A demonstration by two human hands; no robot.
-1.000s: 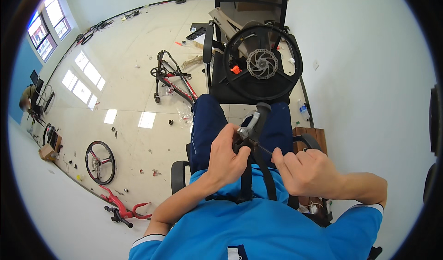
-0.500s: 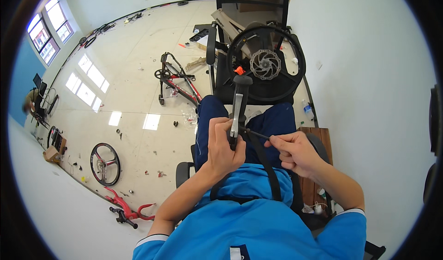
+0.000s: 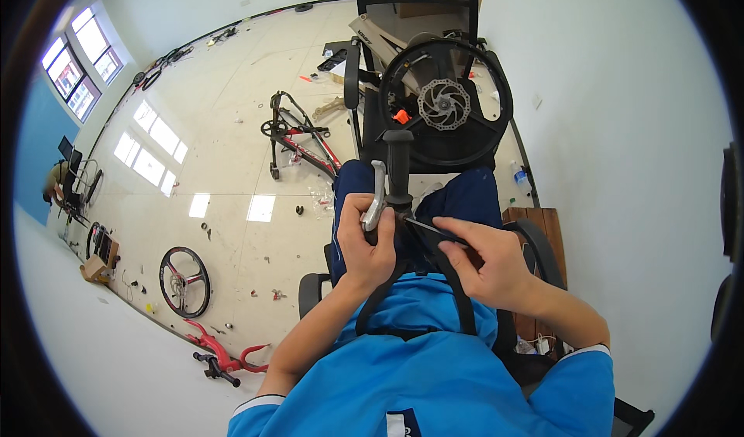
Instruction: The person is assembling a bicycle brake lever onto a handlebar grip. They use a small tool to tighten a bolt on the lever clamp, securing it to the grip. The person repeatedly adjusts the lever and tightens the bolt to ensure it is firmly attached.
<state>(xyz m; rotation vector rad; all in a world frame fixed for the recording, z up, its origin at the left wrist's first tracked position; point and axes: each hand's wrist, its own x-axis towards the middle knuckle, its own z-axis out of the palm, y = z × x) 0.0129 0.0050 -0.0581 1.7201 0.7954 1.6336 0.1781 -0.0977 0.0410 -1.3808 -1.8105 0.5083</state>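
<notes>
Between my knees a black handlebar grip (image 3: pixel 398 162) stands upright, with a silver brake lever (image 3: pixel 377 193) beside it on the left. My left hand (image 3: pixel 363 251) is closed around the lower end of that lever. A thin hex key (image 3: pixel 426 226) is pinched between the thumb and fingers of my right hand (image 3: pixel 496 265). Its tip points left and meets the bar near the lever's clamp, just under the grip. Whether the tip sits in a bolt is too small to tell.
Ahead, a black chair (image 3: pixel 351 84) carries a black wheel with a disc rotor (image 3: pixel 443 105) and a pale frame. On the floor at left lie a red-black bike frame (image 3: pixel 306 146), another wheel (image 3: pixel 185 282) and a red fork (image 3: pixel 221 352). A person (image 3: pixel 58 185) is at far left.
The brake lever has turned leftward, apart from the grip, and my left hand has shifted with it. My right hand has come nearer and lower, its fingers stretched further along the hex key.
</notes>
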